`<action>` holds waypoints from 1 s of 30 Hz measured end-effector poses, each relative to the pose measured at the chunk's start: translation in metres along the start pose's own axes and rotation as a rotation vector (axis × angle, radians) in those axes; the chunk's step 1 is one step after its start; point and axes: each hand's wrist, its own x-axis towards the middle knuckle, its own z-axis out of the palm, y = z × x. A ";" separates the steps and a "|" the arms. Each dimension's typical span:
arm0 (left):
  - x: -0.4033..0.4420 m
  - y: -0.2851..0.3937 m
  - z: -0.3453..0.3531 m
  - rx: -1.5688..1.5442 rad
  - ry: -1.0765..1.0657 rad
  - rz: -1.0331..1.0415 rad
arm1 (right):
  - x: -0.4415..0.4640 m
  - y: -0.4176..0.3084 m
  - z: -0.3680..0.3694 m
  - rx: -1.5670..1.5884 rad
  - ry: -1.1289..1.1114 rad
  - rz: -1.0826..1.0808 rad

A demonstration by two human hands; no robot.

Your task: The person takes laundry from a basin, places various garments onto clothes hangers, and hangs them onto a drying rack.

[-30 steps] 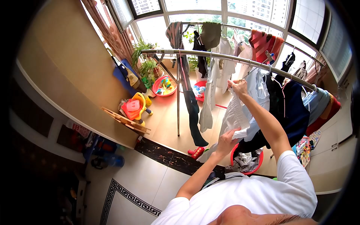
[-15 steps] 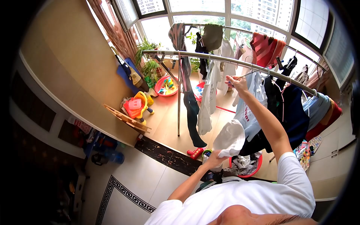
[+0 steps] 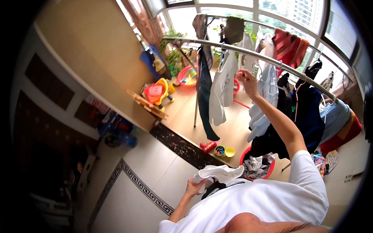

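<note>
Garment [image 3: 223,173] in white now lies bunched low in front of the torso; a second ago it was stretched up between both hands by the rack. The left hand [image 3: 193,187] has come down and left with it, fingers closed on its near end. The right hand [image 3: 247,82] remains raised by the front rail [image 3: 252,55], fingers curled; whether they pinch anything I cannot tell. The view has swung, and a green tub [image 3: 220,150] and yellow bowl [image 3: 230,152] now show fully.

The cloth's long axis runs left to right across the view, rising slightly; its free end points toward the red basin [image 3: 271,171] of laundry, just beside it.

Pale floor tiles [image 3: 155,174] give open room left of the left hand, bounded ahead by the dark marble threshold [image 3: 171,141]. The right hand has less: a hanging white shirt [image 3: 223,93] is near on its left, and a light blue garment [image 3: 261,112] hangs close beside the forearm.
</note>
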 end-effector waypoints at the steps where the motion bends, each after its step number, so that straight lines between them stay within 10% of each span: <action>1: -0.020 -0.005 0.004 -0.005 0.063 -0.011 | -0.028 -0.006 0.007 0.091 -0.124 0.085; 10: -0.233 -0.026 0.029 0.186 0.847 -0.176 | -0.198 -0.026 0.029 0.302 -0.676 0.413; 17: -0.445 -0.061 0.065 -0.366 1.792 -0.009 | -0.357 0.007 -0.042 0.179 -0.962 0.655; 20: -0.575 -0.099 0.113 -0.443 2.089 -0.257 | -0.413 0.011 -0.091 0.121 -0.930 0.756; 23: -0.728 -0.133 0.179 -0.404 2.518 -0.932 | -0.463 0.005 -0.149 0.001 -0.894 0.854; 26: -0.791 -0.175 0.231 -0.483 2.440 -1.344 | -0.517 -0.004 -0.207 -0.183 -0.881 0.937; 30: -0.754 -0.246 0.247 -0.687 1.946 -1.395 | -0.595 -0.021 -0.243 -0.175 -0.827 1.142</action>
